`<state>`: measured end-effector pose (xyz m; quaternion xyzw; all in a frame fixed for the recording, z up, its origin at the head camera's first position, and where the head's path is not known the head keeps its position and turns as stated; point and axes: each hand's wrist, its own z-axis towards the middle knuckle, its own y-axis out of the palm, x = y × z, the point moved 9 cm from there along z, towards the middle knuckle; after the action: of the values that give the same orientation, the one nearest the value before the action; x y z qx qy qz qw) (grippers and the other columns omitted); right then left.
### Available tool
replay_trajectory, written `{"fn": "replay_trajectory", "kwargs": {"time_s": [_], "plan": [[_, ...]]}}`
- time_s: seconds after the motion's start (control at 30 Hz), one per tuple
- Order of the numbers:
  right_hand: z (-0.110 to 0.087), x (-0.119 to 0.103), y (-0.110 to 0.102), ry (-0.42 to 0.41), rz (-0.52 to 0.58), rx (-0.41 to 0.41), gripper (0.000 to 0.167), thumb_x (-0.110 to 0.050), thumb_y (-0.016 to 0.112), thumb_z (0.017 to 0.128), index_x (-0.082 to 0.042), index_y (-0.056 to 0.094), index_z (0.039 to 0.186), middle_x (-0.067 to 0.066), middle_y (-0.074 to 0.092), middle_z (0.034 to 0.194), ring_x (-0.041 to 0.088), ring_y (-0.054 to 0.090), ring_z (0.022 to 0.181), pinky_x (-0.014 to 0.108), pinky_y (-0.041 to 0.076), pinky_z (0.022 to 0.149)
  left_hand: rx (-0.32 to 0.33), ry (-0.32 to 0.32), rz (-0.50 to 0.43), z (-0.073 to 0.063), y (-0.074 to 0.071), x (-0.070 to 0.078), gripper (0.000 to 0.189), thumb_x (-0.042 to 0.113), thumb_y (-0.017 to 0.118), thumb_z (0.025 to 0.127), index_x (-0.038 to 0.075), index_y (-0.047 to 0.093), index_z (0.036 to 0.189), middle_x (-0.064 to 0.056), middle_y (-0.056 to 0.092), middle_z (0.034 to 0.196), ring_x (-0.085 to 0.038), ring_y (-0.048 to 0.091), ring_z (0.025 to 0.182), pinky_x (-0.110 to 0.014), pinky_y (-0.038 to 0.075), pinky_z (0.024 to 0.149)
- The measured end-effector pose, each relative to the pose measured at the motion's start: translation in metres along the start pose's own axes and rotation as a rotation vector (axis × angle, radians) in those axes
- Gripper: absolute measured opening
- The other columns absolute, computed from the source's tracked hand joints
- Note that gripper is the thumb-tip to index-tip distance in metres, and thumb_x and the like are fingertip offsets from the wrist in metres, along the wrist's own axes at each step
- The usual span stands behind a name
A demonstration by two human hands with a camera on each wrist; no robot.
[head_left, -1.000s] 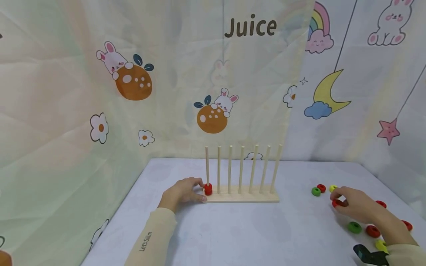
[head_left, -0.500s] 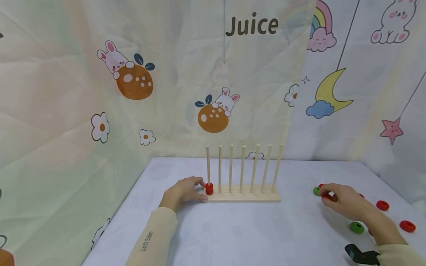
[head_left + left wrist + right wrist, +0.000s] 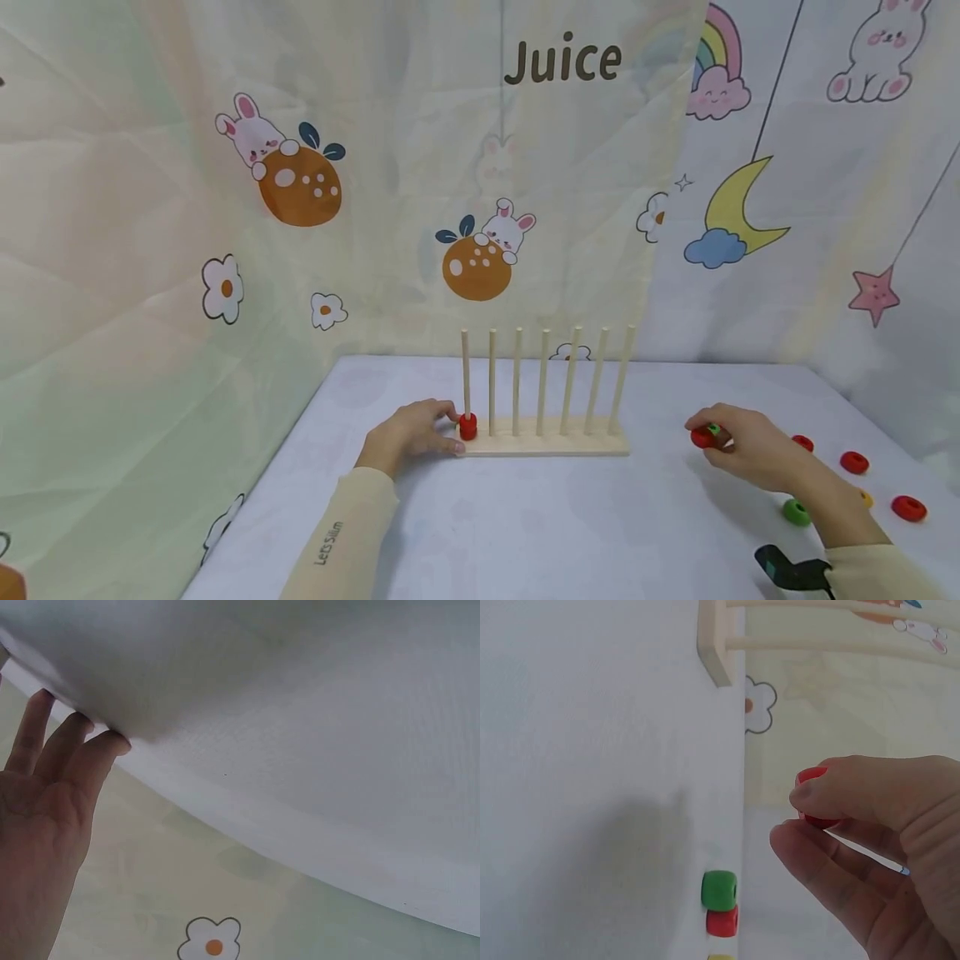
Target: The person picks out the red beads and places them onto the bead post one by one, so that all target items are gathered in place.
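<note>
1. Wooden seven-peg rack [image 3: 555, 447], centre of frame.
2. My right hand [image 3: 761, 448], right side, raised: thumb and fingers pinch a red bead [image 3: 702, 438].
3. My left hand [image 3: 411, 429], well apart, left of centre; thumb and finger hold the rack's left end.
4. Red bead stack [image 3: 468, 427], leftmost peg.
5. Loose green bead [image 3: 797, 512], lower right.

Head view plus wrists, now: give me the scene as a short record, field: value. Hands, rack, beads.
left hand: holds left end of peg rack
right hand: pinches red bead, lifted clear of table
rack pegs: seven, upright
leftmost peg: stacked red beads at bottom, apparently two
other six pegs: bare
loose on table, right side: loose red beads, green beads, yellow
loose count: cannot tell, right arm hides some
</note>
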<state>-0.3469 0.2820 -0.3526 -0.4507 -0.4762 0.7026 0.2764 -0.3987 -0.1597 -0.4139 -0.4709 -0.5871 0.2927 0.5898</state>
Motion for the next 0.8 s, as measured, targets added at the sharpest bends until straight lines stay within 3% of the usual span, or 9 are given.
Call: {"fn": "replay_trajectory", "kwargs": {"time_s": [0.13,0.37,0.57,0.8], "plan": [[0.003,-0.009,0.002,-0.024,0.022,-0.003,0.036,-0.002,0.077,0.087,-0.006,0.067,0.121,0.004,0.067,0.11,0.017,0.064,0.09,0.028,0.06,0.072,-0.005,-0.003,-0.013,-0.001,0.002,-0.001,0.048,0.046,0.089,0.076,0.032,0.066,0.116,-0.002,0.065,0.13,-0.026,0.058,0.119,-0.057,0.047,0.104],[0.008,-0.027,0.001,-0.095,0.053,0.037,0.034,-0.001,0.076,0.088,-0.01,0.067,0.12,0.0,0.067,0.109,0.013,0.066,0.087,0.02,0.057,0.07,0.009,0.016,-0.001,0.0,0.003,-0.002,0.048,0.047,0.09,0.076,0.032,0.066,0.115,-0.002,0.065,0.13,-0.026,0.059,0.118,-0.056,0.048,0.103],[0.011,-0.041,0.0,-0.106,0.077,0.068,0.035,-0.003,0.077,0.088,-0.01,0.066,0.121,0.0,0.068,0.109,0.01,0.066,0.086,0.019,0.057,0.07,0.007,-0.003,-0.018,0.0,0.004,-0.003,0.05,0.047,0.09,0.075,0.032,0.066,0.116,0.0,0.065,0.129,-0.026,0.058,0.12,-0.057,0.048,0.103],[0.016,-0.056,-0.004,-0.176,0.077,0.114,0.031,-0.008,0.08,0.089,-0.013,0.069,0.117,-0.006,0.067,0.104,0.004,0.062,0.083,0.02,0.058,0.069,0.01,-0.013,-0.023,0.001,0.004,-0.004,0.05,0.046,0.09,0.075,0.032,0.066,0.118,-0.001,0.065,0.13,-0.026,0.057,0.121,-0.058,0.048,0.104]]}}
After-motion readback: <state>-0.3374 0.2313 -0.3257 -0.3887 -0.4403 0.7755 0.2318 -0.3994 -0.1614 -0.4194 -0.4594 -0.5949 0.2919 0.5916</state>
